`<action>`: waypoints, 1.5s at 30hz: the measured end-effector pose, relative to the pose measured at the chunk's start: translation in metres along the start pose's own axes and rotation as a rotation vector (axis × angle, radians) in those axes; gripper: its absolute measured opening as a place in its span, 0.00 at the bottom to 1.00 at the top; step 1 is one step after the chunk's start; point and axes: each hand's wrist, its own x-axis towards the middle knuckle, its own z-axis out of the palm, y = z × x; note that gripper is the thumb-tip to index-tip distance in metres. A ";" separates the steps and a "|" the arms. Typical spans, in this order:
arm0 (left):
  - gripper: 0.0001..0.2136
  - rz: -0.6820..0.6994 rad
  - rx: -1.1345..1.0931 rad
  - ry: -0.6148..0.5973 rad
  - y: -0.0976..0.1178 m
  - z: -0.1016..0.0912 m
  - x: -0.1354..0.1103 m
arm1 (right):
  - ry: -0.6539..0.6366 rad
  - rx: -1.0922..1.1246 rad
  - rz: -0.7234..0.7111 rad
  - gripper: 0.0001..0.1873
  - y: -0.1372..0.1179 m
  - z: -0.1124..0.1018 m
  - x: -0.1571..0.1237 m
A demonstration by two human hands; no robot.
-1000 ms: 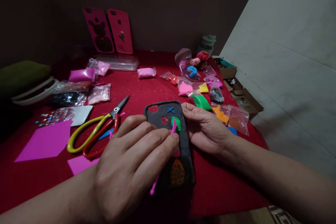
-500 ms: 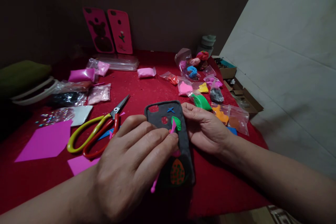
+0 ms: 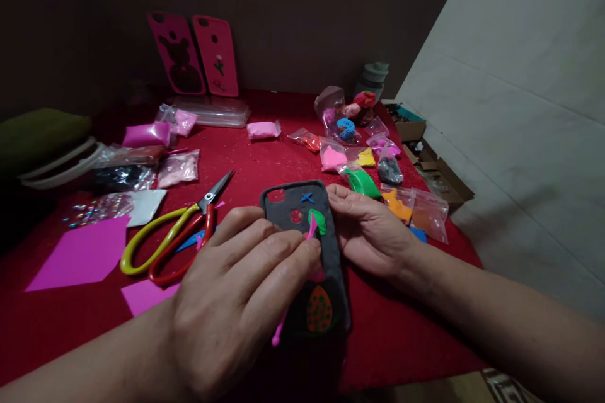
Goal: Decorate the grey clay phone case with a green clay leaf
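- The black phone case [image 3: 326, 245] lies flat on the red worktop [image 3: 265, 157], near the front edge and a little right of the middle, with its camera cutout at the far end.
- On the case sit small clay shapes: a blue cross [image 3: 307, 198] at the far end, a green leaf [image 3: 318, 221] just nearer, and an orange egg with green dots [image 3: 319, 310] at the near end.
- The left hand [image 3: 231, 302] rests over the left side of the case; its grip is closed on a pink modelling tool [image 3: 309, 230], whose tip touches the left edge of the green leaf while its near end pokes out below the hand.
- The right hand [image 3: 371, 230] lies against the right edge of the case, fingers loosely curled, the fingertips touching the case's far right corner; it grips nothing.
- Just left of the left hand lie scissors with yellow and red handles [image 3: 174, 236], blades pointing far and right, partly over a pink paper sheet [image 3: 80, 255].
- Just beyond the right hand lie small bags of coloured clay, a green one [image 3: 363, 182] closest and an orange one [image 3: 397, 204] to its right.
- At the far side, two pink phone cases [image 3: 193, 56] lean upright against the dark wall.
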 end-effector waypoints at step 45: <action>0.16 0.039 -0.001 -0.021 -0.004 -0.003 -0.004 | -0.005 0.008 0.034 0.11 -0.001 -0.001 -0.001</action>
